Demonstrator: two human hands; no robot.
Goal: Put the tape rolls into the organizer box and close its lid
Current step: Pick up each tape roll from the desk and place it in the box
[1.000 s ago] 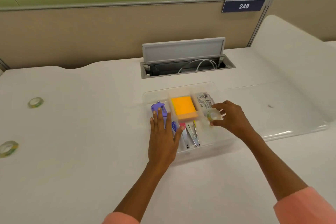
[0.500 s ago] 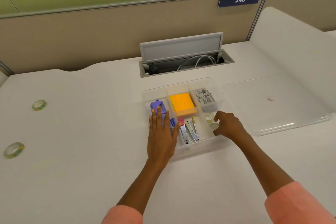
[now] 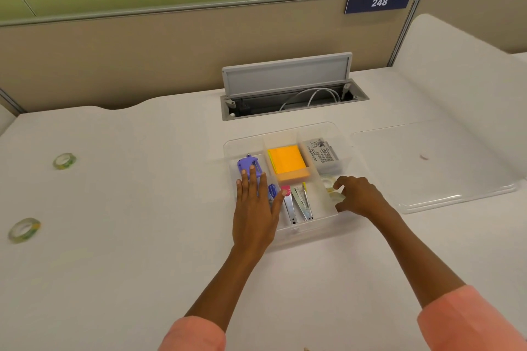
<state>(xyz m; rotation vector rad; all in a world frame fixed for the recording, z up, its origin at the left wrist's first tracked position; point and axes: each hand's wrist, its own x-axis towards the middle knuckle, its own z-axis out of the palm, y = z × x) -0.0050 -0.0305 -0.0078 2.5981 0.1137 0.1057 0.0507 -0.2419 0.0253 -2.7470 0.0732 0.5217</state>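
Note:
The clear organizer box [image 3: 336, 134] stands open mid-table. My left hand [image 3: 253, 208] lies flat over its left compartments, fingers spread, holding nothing. My right hand [image 3: 358, 196] reaches into the front right compartment with its fingers loosely curled and apart. A clear tape roll [image 3: 338, 196] lies at its fingertips, and a second tape roll [image 3: 327, 180] lies just behind it. Two more tape rolls, a far one [image 3: 64, 160] and a near one [image 3: 24, 229], lie on the table far to the left. The clear lid [image 3: 433, 162] lies flat to the right of the box.
Inside the box are a purple stapler [image 3: 248, 165], orange sticky notes [image 3: 288, 164], a white labelled box [image 3: 320, 152] and metal clips [image 3: 302, 204]. Behind it an open cable hatch [image 3: 288, 80] sticks up from the table. A partition wall closes the back.
My right hand carried a tape roll down into the front right compartment and its fingers loosened there. My left hand stayed flat on the box.

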